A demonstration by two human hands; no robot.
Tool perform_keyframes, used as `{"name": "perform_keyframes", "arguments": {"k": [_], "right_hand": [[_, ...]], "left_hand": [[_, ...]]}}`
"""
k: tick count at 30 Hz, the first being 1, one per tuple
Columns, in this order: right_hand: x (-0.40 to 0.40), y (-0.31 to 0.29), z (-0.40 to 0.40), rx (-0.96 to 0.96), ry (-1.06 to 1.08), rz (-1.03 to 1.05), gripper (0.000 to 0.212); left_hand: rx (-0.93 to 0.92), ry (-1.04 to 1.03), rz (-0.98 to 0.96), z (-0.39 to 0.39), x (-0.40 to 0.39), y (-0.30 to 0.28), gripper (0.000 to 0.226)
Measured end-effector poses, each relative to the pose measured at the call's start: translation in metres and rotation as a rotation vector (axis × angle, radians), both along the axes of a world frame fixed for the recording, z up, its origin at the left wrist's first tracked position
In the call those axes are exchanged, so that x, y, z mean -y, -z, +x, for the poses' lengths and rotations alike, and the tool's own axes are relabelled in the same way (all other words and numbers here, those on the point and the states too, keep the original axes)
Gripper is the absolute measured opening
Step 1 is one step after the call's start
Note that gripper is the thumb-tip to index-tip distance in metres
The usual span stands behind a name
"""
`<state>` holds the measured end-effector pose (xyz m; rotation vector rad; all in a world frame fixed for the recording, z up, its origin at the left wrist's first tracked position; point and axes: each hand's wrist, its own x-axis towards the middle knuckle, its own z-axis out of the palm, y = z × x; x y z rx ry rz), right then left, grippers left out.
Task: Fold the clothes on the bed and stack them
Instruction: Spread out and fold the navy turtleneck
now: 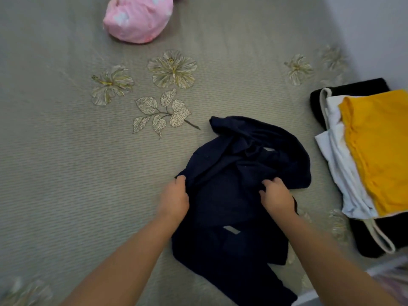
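Note:
A crumpled dark navy garment lies on the grey-green bedspread in front of me. My left hand grips the garment's left edge with curled fingers. My right hand pinches a fold of the fabric near its right side. At the right edge of the bed lies a stack of folded clothes: a yellow piece on top, a white one beneath it, and a black one at the bottom.
A pink bundle of fabric sits at the far side of the bed. A white wall borders the bed on the right. Embroidered flowers and leaves mark the bedspread's middle.

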<state>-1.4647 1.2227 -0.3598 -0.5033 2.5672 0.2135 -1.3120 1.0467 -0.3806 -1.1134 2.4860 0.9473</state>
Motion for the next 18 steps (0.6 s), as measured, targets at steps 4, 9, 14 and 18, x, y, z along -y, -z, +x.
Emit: {"name": "perform_keyframes", "arguments": {"k": [4, 9, 14, 18], "right_hand": [[-0.007, -0.022, -0.027, -0.166, 0.107, -0.301, 0.027], [-0.041, -0.05, -0.043, -0.347, 0.121, -0.371, 0.023], [-0.045, -0.042, -0.027, 0.006, -0.055, 0.279, 0.028], [-0.035, -0.029, -0.011, 0.138, -0.153, 0.54, 0.034]], "left_hand": [[-0.237, -0.458, 0.362, 0.0, 0.043, -0.01, 0.029], [-0.179, -0.624, 0.663, 0.04, 0.082, -0.023, 0.041], [0.222, -0.371, 0.353, 0.074, 0.08, -0.004, 0.025], [0.484, 0.133, 0.163, 0.07, 0.071, -0.008, 0.028]]}}
